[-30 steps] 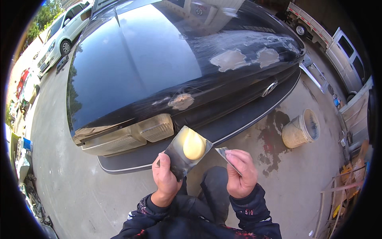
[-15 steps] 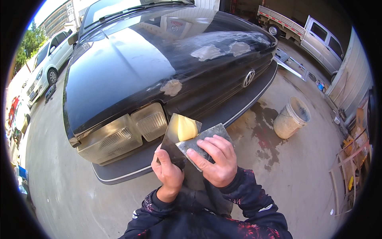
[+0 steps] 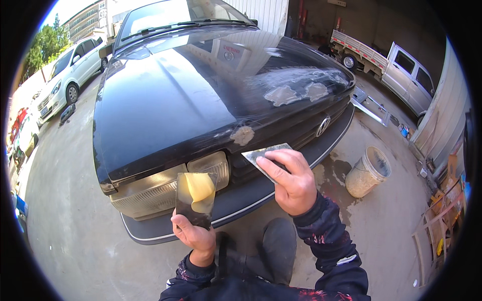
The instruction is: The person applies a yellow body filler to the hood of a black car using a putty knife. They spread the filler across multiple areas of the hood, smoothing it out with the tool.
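Observation:
My left hand [image 3: 197, 237] grips the lower end of a dark, flat mixing plate [image 3: 184, 203], held up before the headlights. A mound of yellow body filler [image 3: 200, 189] lies on its upper part. My right hand [image 3: 291, 181] pinches a grey, flat filler spreader [image 3: 263, 153] between thumb and fingers, apart from the plate and near the front edge of the black car's hood [image 3: 170, 110]. Just beyond the spreader is a small grey-beige patch [image 3: 242, 135] on the hood. Two larger patches, one of them a rough grey patch [image 3: 281, 96], lie farther right in a sanded area.
A black bumper [image 3: 241, 208] with a pale strip runs below the headlights [image 3: 150, 193]. On the ground to the right stands a dirty white bucket [image 3: 368, 172] beside wet stains. A wooden frame [image 3: 437, 226] leans at the far right. A white car [image 3: 73, 75] and a silver truck [image 3: 406, 75] are parked behind.
My hands have moved apart. The spreader has come off the plate and gone up toward the hood with my right hand; my left hand has lowered the plate and shifted left.

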The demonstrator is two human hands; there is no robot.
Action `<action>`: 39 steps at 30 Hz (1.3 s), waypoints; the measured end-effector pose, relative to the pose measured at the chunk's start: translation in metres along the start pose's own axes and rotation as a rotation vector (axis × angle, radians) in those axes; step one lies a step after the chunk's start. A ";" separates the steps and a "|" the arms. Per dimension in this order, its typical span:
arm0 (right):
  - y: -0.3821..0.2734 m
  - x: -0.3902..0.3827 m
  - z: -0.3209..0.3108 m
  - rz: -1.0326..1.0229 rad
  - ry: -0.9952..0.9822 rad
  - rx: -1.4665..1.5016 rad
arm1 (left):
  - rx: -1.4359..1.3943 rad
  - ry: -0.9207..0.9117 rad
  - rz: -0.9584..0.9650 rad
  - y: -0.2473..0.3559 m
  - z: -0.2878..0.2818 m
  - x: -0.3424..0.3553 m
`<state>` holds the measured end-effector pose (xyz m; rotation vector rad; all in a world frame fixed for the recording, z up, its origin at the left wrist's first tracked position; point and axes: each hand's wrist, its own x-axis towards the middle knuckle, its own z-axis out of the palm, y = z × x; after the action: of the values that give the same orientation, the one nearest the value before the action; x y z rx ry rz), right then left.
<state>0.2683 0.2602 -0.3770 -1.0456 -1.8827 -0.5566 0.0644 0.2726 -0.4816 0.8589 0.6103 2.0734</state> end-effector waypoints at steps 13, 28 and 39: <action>0.021 0.062 0.058 -0.167 -0.166 -0.048 | 0.046 -0.103 -0.044 -0.005 -0.037 -0.010; 0.013 0.083 0.055 -0.084 -0.216 -0.045 | 0.026 -0.152 -0.119 -0.007 -0.043 -0.009; -0.008 0.033 0.060 -0.103 -0.098 -0.121 | 0.029 -0.156 -0.169 -0.012 -0.044 -0.009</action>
<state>0.2244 0.3130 -0.3786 -1.0749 -2.0188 -0.6975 0.0418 0.2663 -0.5219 0.9425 0.6075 1.8313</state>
